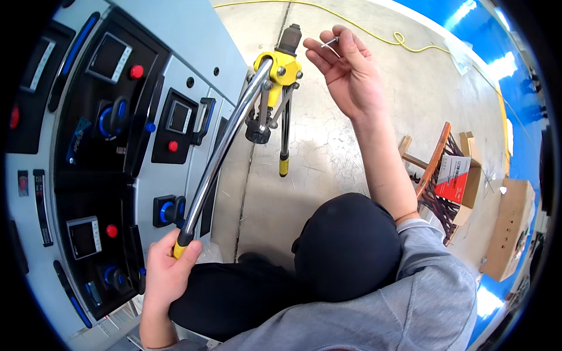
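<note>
Two hands busy: left hand (167,275) fisted round riveter handle (219,155), right hand (345,70) fingers pinching rivet (329,41), likely dropped if pinch slips.

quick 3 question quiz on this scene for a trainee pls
1. True or false: the left hand grips one long handle of the yellow rivet tool.
2. What does the right hand pinch? A) a small metal rivet B) a red button C) a cable
3. Fill in: the tool's other handle hangs ___ of both hands.

Key: 1 true; 2 A; 3 free
</note>
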{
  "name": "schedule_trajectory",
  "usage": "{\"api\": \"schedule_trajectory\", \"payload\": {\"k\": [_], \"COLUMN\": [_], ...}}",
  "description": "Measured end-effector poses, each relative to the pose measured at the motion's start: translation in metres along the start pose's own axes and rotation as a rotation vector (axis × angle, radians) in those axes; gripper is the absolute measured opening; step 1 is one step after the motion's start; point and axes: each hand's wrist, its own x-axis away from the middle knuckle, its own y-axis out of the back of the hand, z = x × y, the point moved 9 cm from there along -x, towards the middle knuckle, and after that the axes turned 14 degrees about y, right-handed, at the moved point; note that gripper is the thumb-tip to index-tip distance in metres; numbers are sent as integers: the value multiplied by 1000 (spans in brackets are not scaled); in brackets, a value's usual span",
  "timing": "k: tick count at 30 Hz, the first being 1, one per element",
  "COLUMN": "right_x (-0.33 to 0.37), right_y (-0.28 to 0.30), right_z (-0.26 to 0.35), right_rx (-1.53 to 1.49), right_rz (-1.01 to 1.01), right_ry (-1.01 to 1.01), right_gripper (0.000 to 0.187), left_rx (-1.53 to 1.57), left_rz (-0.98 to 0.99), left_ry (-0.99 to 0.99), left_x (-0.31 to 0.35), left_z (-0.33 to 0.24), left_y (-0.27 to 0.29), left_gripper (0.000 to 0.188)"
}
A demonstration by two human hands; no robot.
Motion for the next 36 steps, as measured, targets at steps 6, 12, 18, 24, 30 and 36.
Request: {"api": "schedule_trajectory", "payload": {"k": [6,12,18,24,30,36], "right_x": [-1,2,3,1,-1,-6], "right_y": [-17,-16,-15,-18,-16,-23], "right_z": [6,12,23,31,32,34], "right_rx": [-83,-31,-40,-68,14,382], "right_rz": [-185,-172,-179,-154,-81,162], "right_ry": [59,44,51,66,51,-54], "right_gripper": [27,28,28,31,32,37], "left_rx": [-46,-106,-103,-100,-154,-115], "left_rz": [3,-16,-7,2,-17,-2], "left_ry": [-2,-52,-68,-76,-85,-72], "left_x": [1,5,7,8,10,7], "left_z": [-2,-8,-9,-13,-18,-13], "left_y": [-8,-13,-16,-19,-20,-19], "left_gripper": [37,38,39,39,38,36]}}
